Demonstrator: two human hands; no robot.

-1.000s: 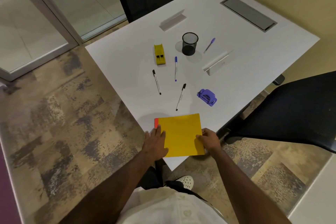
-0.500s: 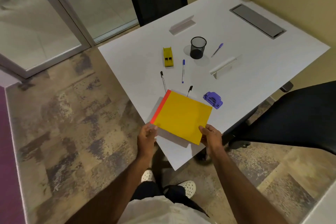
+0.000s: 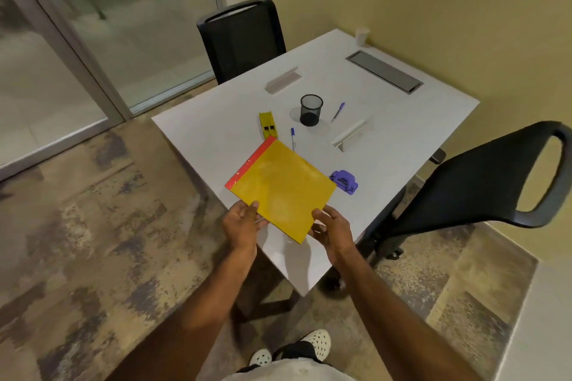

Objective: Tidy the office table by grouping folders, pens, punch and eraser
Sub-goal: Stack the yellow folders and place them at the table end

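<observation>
A yellow folder (image 3: 283, 187) with a red spine edge is held tilted above the near corner of the white table (image 3: 402, 136). My left hand (image 3: 241, 224) grips its near left corner and my right hand (image 3: 332, 227) grips its near right corner. Beyond it lie a purple punch (image 3: 344, 181), a yellow stapler-like tool (image 3: 267, 127), a blue pen (image 3: 292, 137) partly hidden by the folder, and another blue pen (image 3: 338, 112). A black mesh pen cup (image 3: 311, 110) stands upright mid-table. Two black pens seen earlier are hidden behind the folder.
Two low white name-plate stands (image 3: 282, 80) (image 3: 351, 134) sit on the table. A grey cable hatch (image 3: 383, 71) and a white paper cup (image 3: 362, 35) are at the far side. Black chairs stand at the back (image 3: 243, 37) and right (image 3: 483, 182). Glass doors are left.
Both hands lifted the folder off the table's near corner and carried it up and forward over the pens. My view rose and pulled back, showing more of the room.
</observation>
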